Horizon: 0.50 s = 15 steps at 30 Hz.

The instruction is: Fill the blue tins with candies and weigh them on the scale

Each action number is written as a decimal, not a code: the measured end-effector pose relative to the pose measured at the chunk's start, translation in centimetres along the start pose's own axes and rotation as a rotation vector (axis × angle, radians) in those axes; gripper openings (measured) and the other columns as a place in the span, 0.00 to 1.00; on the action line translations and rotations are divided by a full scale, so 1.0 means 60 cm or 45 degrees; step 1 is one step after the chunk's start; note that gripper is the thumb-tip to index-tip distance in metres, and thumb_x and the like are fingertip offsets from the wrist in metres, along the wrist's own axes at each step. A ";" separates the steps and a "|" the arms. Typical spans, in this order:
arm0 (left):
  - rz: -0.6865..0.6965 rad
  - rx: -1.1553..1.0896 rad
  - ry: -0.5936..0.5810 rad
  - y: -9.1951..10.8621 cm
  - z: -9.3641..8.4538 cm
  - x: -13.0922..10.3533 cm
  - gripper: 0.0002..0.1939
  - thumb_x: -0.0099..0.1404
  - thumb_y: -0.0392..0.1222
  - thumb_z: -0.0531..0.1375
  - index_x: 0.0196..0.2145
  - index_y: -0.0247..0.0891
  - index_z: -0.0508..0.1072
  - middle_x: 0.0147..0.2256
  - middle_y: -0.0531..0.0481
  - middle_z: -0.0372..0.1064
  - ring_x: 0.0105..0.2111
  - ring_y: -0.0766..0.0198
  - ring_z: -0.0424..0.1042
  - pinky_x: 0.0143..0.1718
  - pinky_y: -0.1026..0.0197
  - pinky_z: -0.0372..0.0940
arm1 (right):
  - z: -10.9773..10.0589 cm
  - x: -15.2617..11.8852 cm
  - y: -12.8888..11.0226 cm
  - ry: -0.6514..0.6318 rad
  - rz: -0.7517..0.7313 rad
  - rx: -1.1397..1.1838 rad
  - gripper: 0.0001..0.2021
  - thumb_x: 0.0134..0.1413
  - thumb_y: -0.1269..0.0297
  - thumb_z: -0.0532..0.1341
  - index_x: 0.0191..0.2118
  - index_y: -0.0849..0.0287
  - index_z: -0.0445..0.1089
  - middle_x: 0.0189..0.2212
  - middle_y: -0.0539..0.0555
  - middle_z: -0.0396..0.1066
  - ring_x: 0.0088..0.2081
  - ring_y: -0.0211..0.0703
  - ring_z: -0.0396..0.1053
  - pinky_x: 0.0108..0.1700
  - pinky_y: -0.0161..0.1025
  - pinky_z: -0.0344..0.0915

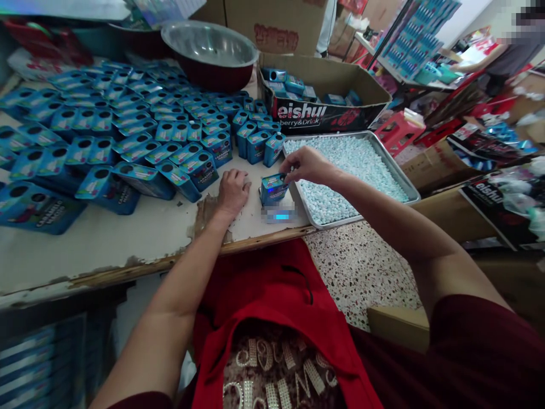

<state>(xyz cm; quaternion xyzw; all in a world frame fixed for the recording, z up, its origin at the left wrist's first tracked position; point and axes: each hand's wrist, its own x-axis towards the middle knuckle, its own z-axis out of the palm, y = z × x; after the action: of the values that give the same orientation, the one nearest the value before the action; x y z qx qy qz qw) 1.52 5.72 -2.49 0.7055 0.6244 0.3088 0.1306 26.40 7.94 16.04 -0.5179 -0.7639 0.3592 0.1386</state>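
While pale pellets (pixel 344 170) fill the tray (pixel 338 223), the carton (pixel 332 115) holds blue boxes (pixel 294 85).

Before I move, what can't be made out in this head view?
Head view:
- Figures on the glowing blue rectangular display: blurred.
- Anything pinched by the bare right hand: the hand itself hides it.
- Contents of the small blue printed carton next to that hand: its opening is too small to read.
- Anything under the bare left hand: the hand covers it.
- Grey-clad person: cut off by the right edge.
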 end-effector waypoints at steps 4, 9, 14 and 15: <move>-0.001 -0.016 0.005 0.002 -0.001 -0.001 0.14 0.74 0.38 0.62 0.55 0.40 0.80 0.60 0.31 0.78 0.65 0.32 0.72 0.74 0.33 0.67 | -0.007 -0.013 0.004 0.095 0.029 0.184 0.07 0.49 0.78 0.79 0.34 0.61 0.87 0.23 0.49 0.76 0.28 0.40 0.72 0.37 0.41 0.73; 0.004 -0.064 0.006 0.001 -0.005 -0.003 0.10 0.74 0.38 0.63 0.51 0.44 0.78 0.59 0.34 0.79 0.65 0.34 0.72 0.74 0.32 0.67 | -0.031 -0.032 0.048 0.393 0.136 0.718 0.10 0.52 0.76 0.84 0.35 0.60 0.85 0.31 0.53 0.84 0.32 0.39 0.79 0.41 0.35 0.83; 0.004 -0.106 0.003 -0.004 -0.006 -0.002 0.06 0.76 0.45 0.63 0.47 0.43 0.77 0.55 0.36 0.79 0.65 0.42 0.71 0.72 0.35 0.67 | -0.027 -0.061 0.117 0.574 0.600 1.038 0.14 0.63 0.87 0.77 0.32 0.63 0.80 0.28 0.55 0.82 0.30 0.33 0.79 0.35 0.24 0.79; 0.005 -0.097 0.000 -0.004 -0.005 -0.001 0.06 0.77 0.45 0.62 0.47 0.43 0.78 0.55 0.37 0.79 0.65 0.42 0.71 0.72 0.36 0.67 | -0.022 -0.068 0.127 0.547 0.670 1.045 0.14 0.67 0.86 0.75 0.33 0.64 0.80 0.27 0.55 0.81 0.27 0.32 0.77 0.32 0.23 0.77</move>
<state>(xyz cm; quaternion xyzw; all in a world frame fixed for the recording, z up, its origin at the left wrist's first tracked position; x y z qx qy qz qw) 1.11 5.61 -2.40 0.7012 0.6109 0.3325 0.1568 34.15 6.42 12.35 -0.6571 -0.3591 0.5371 0.3883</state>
